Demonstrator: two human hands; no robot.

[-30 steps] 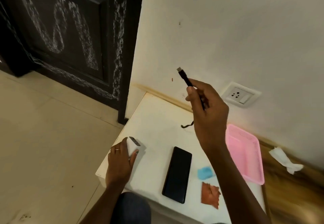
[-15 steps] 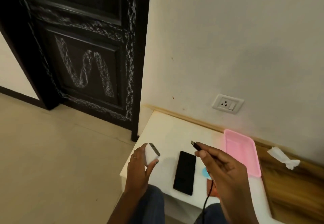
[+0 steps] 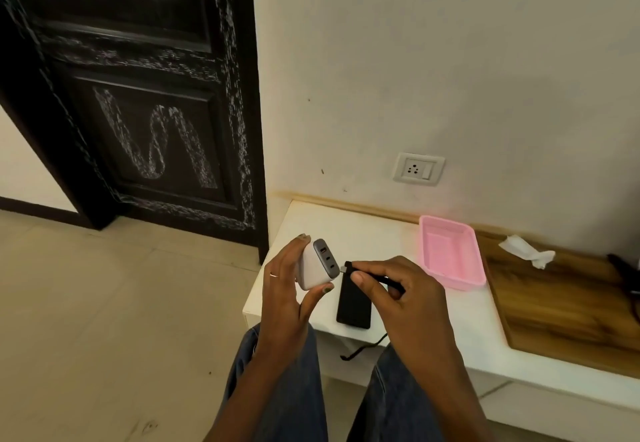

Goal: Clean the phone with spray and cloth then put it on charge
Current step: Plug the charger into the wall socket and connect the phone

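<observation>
Two hands meet over the near edge of the white table (image 3: 346, 220), and we read them as ours. Our left hand (image 3: 284, 289) grips a white charger brick (image 3: 313, 270) between thumb and fingertips, its grey port face turned to 3 o'clock, toward the other hand. Our right hand (image 3: 398, 296) pinches the black charging cable (image 3: 381, 279) just behind its plug (image 3: 344, 268), and the metal tip sits just beside the lowest port; whether it has entered that port we cannot tell, since the gap is too small to read. The cable's slack hangs off the table edge at 6 o'clock from the right hand, between our knees.

Directly under the right thumb lies the black phone (image 3: 353, 306), flat on the table with its screen dark and its long side running from 12 to 6 o'clock. At 2 o'clock from the phone a pink tray (image 3: 474, 261) rests on the table. Beyond it, at 3 o'clock, a crumpled white tissue (image 3: 526, 251) lies on a wooden board (image 3: 571, 310). On the wall at 12 o'clock from the tray sits a white wall socket (image 3: 419, 168), and a dark chalk-marked door (image 3: 145, 112) fills the 10 o'clock corner.
</observation>
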